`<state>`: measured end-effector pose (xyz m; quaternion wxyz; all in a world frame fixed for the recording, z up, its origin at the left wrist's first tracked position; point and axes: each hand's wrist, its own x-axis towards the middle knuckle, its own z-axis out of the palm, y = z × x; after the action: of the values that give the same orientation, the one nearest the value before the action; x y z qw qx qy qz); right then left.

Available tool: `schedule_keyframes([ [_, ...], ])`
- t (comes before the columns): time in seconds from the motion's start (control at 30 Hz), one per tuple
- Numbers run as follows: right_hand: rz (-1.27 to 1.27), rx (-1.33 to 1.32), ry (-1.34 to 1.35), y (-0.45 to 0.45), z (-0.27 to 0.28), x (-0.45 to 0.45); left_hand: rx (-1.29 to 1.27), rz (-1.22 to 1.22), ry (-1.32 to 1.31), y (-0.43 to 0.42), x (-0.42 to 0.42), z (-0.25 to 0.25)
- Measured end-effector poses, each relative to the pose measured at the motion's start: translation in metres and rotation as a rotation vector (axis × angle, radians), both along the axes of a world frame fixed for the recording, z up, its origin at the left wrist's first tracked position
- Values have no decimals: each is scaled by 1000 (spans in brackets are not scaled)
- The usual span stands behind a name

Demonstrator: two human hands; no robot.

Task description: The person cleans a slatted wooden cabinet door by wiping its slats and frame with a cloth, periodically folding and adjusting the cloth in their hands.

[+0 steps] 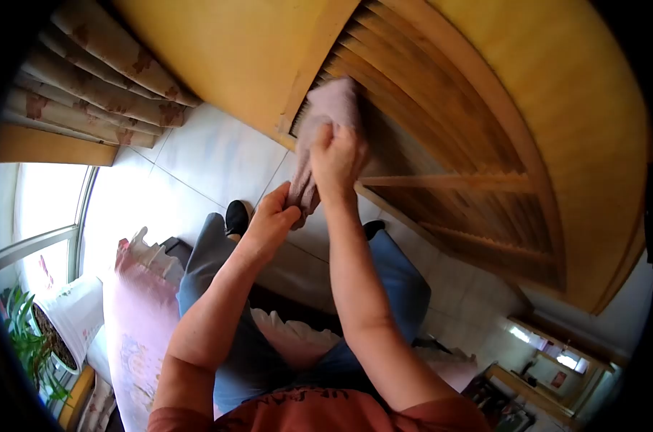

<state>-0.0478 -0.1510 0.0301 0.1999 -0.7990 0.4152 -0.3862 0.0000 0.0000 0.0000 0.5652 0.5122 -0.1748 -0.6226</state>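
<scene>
Both my hands are on a long, narrow, pinkish knit cloth (333, 101), sock-like in shape, held up in front of my knees. My left hand (272, 219) pinches its lower end between thumb and fingers. Higher up, my right hand (337, 158) is closed around its middle, thumb on top. The upper end of the cloth sticks out beyond my right hand, before the louvred door, slightly blurred. Whether it touches the slats I cannot tell.
A wooden louvred cabinet door (441, 93) stands ahead and right. Patterned curtains (103, 72) hang at the upper left. A potted plant (34, 338) is beside the window. I sit on a pink floral bedspread (135, 338), with tiled floor (197, 158) below.
</scene>
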Motion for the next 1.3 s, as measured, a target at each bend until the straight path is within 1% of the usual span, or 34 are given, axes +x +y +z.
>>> schedule_keyframes([
  [0.07, -56, -50, 77, -8, -6, -31, 12, -64, -59, -5, -3, 0],
  [0.1, -86, -51, 46, 1, -3, -45, 48, -76, -61, 5, -8, 11],
  [0.17, -185, -219, 115, -4, -3, -71, -1, -139, -132, -2, -17, 10],
  [0.2, -194, -230, 121, -3, -1, -83, -25, -137, -146, -7, -25, 9],
  [0.27, -359, -137, 231, 3, 2, -104, -43, -180, -140, -10, -38, 16],
  [0.3, -395, -181, 229, 2, 0, -112, -56, -213, -139, -13, -40, 21],
  [0.33, -428, -157, 230, 4, -1, -121, -89, -264, -278, -14, -44, 10],
  [0.37, -460, -135, 239, 5, -2, -131, -90, -269, -274, -16, -51, 2],
  [0.43, -481, -153, 243, 8, -1, -144, -129, -277, -346, -25, -60, 9],
  [0.47, -497, -171, 245, 8, -1, -148, -93, -331, -314, -26, -61, 15],
  [0.57, -532, -153, 272, 10, 1, -147, -119, -344, -250, -31, -74, 13],
  [0.6, -495, -47, 286, 13, 8, -141, -142, -360, -258, -33, -76, 15],
  [0.63, -498, -45, 289, 15, 14, -135, -141, -363, -255, -34, -77, 16],
  [0.7, -594, 280, 385, 19, 20, -124, -90, -294, -182, -35, -77, 18],
  [0.73, -591, 243, 355, 18, 14, -124, -90, -297, -183, -36, -75, 20],
  [0.83, -540, 277, 295, 28, 12, -120, -69, -284, -193, -35, -67, 22],
  [0.9, -547, 307, 65, 40, 7, -116, -61, -240, -186, -34, -64, 14],
  [0.97, -479, 258, -73, 47, -17, -127, -48, -225, -224, -34, -60, 12],
  [1.0, -479, 263, -74, 46, -17, -127, -6, -181, -151, -35, -57, 13],
  [1.03, -375, 214, -82, 44, -17, -129, 42, -137, -75, -35, -55, 15],
  [1.07, -271, 167, -89, 45, -15, -133, 40, -76, -60, -35, -54, 19],
  [1.1, -270, 172, -90, 45, -7, -137, 45, -76, -62, -36, -54, 26],
  [1.17, -160, 616, 200, 43, 17, -146, 95, 37, -292, -39, -53, 33],
  [1.2, -133, 693, 440, 40, 25, -151, 97, 11, -412, -39, -51, 28],
  [1.23, -129, 696, 441, 38, 27, -157, 102, 14, -412, -39, -53, 27],
  [1.3, -42, 588, 339, 40, 31, -168, 109, -86, -437, -40, -58, 28],
])
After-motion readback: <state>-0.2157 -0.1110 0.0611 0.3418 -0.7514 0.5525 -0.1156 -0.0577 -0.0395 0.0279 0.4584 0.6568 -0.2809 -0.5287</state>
